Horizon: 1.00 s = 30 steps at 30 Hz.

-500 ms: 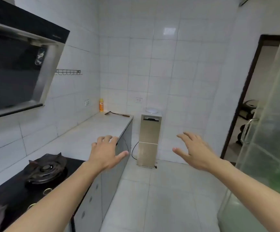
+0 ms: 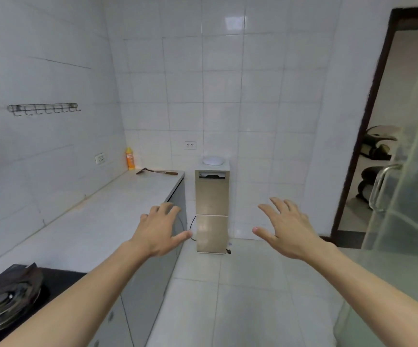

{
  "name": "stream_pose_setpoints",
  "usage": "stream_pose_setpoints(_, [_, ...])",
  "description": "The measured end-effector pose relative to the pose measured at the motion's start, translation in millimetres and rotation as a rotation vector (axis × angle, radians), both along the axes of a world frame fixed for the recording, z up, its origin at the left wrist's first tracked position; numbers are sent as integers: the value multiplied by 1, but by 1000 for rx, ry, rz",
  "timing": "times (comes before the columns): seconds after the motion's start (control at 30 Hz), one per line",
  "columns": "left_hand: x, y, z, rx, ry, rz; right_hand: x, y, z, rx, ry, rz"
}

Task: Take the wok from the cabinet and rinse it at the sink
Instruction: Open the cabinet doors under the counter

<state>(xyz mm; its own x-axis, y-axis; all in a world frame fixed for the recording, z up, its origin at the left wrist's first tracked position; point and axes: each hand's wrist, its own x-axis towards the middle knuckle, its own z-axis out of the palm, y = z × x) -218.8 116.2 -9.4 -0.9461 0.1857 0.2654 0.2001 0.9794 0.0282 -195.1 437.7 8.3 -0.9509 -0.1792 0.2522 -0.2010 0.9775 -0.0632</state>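
Note:
No wok and no sink are in view. My left hand is stretched out in front of me, fingers spread and empty, over the front edge of the white counter. My right hand is held out level with it, fingers apart, holding nothing, above the tiled floor. Grey cabinet doors run under the counter, below my left forearm; they are closed.
A gas burner sits at the lower left. At the counter's far end stand an orange bottle and a spatula. A tall beige water dispenser stands against the back wall. A glass door with a handle is at right.
The view has turned a little to the right, so the range hood has nearly left the frame. Both hands stay outstretched and empty.

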Motion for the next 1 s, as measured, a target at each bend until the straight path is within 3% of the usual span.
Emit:
stream_pose_setpoints(0.43, [-220,64,-32,-5,-63,-30,-192,55,-28,-1,-45,-62])
stream_pose_setpoints(0.87, [-476,102,-38,148,-62,-140,-391,82,-21,-37,-75,-173])
stream_pose_setpoints(1.0, [-542,113,-52,99,-91,-150,-458,99,-28,-13,-103,-151])
